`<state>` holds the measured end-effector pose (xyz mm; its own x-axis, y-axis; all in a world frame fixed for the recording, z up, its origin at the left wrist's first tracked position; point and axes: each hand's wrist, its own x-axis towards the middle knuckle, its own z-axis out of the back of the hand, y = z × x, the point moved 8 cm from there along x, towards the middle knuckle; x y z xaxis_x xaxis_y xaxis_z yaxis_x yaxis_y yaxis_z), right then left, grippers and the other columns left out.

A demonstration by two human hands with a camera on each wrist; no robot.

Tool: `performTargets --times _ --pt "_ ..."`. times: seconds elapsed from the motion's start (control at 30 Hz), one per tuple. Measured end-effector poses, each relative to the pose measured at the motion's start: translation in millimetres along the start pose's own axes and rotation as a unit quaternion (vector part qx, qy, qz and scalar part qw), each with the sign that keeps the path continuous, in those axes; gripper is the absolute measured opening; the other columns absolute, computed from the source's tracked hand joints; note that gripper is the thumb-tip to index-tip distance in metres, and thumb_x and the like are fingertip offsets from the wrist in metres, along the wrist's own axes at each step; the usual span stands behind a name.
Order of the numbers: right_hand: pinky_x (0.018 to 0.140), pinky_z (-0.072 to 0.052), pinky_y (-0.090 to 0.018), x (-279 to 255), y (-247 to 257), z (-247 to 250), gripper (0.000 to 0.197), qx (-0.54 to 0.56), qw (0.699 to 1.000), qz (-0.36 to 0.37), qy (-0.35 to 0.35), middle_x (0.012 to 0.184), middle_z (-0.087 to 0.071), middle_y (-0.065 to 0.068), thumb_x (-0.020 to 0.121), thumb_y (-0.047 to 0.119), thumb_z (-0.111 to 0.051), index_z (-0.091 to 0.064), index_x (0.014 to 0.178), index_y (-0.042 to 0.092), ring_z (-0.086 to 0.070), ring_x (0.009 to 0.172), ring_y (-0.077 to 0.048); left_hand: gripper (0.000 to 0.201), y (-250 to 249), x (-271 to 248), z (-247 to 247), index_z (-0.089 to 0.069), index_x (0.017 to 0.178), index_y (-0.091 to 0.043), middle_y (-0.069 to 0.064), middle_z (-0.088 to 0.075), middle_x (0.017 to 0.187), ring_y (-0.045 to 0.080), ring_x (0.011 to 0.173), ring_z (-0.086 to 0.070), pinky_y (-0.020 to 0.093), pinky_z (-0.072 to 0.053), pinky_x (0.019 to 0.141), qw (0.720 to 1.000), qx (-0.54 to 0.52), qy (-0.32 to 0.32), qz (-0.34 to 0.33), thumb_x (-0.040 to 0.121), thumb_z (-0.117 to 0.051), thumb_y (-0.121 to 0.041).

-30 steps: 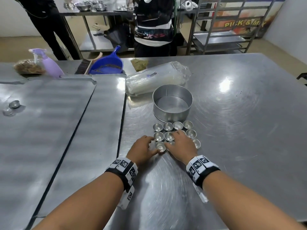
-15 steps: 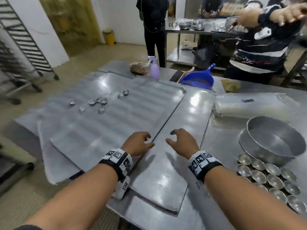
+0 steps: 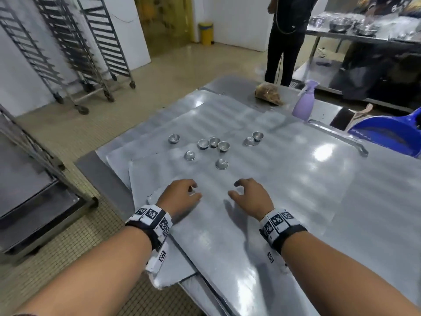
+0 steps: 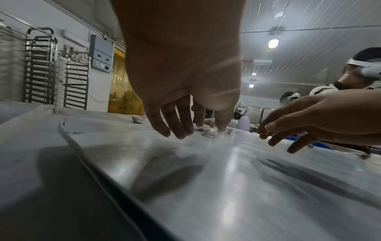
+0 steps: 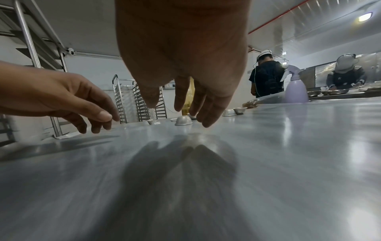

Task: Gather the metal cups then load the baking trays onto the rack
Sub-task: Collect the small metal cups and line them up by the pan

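since half a second ago my view has swung further left: the round tin and the tidy rows of cups are out of frame, the loose cups now sit dead ahead, and both hands have come forward over the top tray.

left hand (image 3: pixel 180 197) hovers low over the tray, fingers loosely curled, holding nothing. right hand (image 3: pixel 250 197) the same, fingers spread and slightly bent, empty grip. neither touches a cup yet.

the loose metal cups (image 3: pixel 214 147) lie scattered on the top baking tray (image 3: pixel 296 201), just beyond my fingertips. i count eight; some mouth up, at least three flipped dome-up. nearest is an upside-down one (image 3: pixel 221 164) between the two hands' lines of reach. a tight cluster of three sits behind it, a pair off to the right, one lone cup far left.

trays are stacked loosely and skewed on the surface (image 3: pixel 91 160), corners hanging past its edge. the racks (image 3: pixel 91 46) stand well off to the left on the floor.

step in hand, as i judge it: reach and collect the loose cups. doing it well: take the near dome-up one first with the right, pinch at the rim since the dome is likely slippery. left goes for the inverted one left of it. sweep the cluster together rather than picking singly. keep pressure off the tray, it looks likely to slide or tip on that overhang. clear every cup before lifting any tray.

purple spray bottle (image 3: pixel 304 103) and blue dustpan (image 3: pixel 391 135) sit at the far right, out of the way.
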<state>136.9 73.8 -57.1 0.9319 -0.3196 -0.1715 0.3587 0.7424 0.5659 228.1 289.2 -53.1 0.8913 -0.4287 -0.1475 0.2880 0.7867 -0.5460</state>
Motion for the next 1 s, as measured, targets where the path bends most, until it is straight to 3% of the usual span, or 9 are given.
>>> performTargets --times 0.2,0.4,0.53,0.73,0.87,1.0 --pt "0.094 -0.045 -0.035 62 24 -3 0.047 0.0 1.0 -0.016 -0.016 0.127 -0.058 -0.006 0.088 0.045 -0.063 -0.059 0.129 0.021 -0.058 0.113 -0.025 0.041 27 60 36 -0.065 0.116 -0.028 -0.006 -0.062 0.103 0.012 0.09 -0.062 0.026 -0.046 0.081 1.0 -0.005 -0.003 -0.006 0.08 -0.067 -0.048" --pt "0.095 -0.045 -0.035 110 27 -5 0.051 -0.007 0.999 -0.038 -0.016 0.132 -0.056 -0.008 0.089 0.042 -0.063 -0.053 0.135 0.023 -0.056 0.118 -0.026 0.047 33 120 45 -0.058 0.13 -0.03 -0.006 -0.059 0.121 0.012 0.102 -0.061 0.029 -0.047 0.088 0.999 -0.004 0.015 -0.038 0.085 -0.067 -0.039" --pt "0.101 -0.044 -0.038 130 24 -15 0.055 -0.017 0.999 -0.049 0.011 0.135 -0.052 -0.011 0.092 0.034 -0.059 -0.046 0.143 0.023 -0.053 0.123 -0.029 0.046 28 150 40 -0.057 0.132 -0.022 0.005 -0.057 0.131 0.026 0.117 -0.057 0.032 -0.046 0.098 0.997 0.019 0.016 -0.07 0.087 -0.066 -0.023" --pt "0.096 -0.047 -0.039 140 21 -20 0.043 -0.033 0.998 -0.043 -0.016 0.123 -0.054 -0.007 0.092 0.037 -0.051 -0.053 0.135 0.033 -0.055 0.113 -0.028 0.058 33 186 19 -0.051 0.142 -0.021 0.009 -0.052 0.137 0.029 0.121 -0.055 0.029 -0.04 0.101 0.993 0.07 0.064 -0.071 0.086 -0.066 -0.022" --pt "0.093 -0.048 -0.037 143 18 -22 0.033 -0.022 0.998 -0.042 -0.037 0.119 -0.053 -0.002 0.092 0.044 -0.05 -0.063 0.121 0.034 -0.056 0.109 -0.025 0.051 39 196 12 -0.057 0.134 -0.02 0.011 -0.053 0.127 0.033 0.114 -0.057 0.034 -0.044 0.099 0.989 0.101 0.083 -0.07 0.085 -0.07 -0.022" --pt "0.091 -0.046 -0.035 148 11 -27 0.041 -0.011 0.999 -0.04 -0.005 0.121 -0.052 -0.005 0.086 0.036 -0.066 -0.06 0.124 0.022 -0.059 0.104 -0.028 0.032 38 199 11 -0.063 0.115 -0.019 0.007 -0.057 0.116 0.03 0.105 -0.059 0.035 -0.045 0.089 0.989 0.102 0.075 -0.079 0.085 -0.071 -0.025"
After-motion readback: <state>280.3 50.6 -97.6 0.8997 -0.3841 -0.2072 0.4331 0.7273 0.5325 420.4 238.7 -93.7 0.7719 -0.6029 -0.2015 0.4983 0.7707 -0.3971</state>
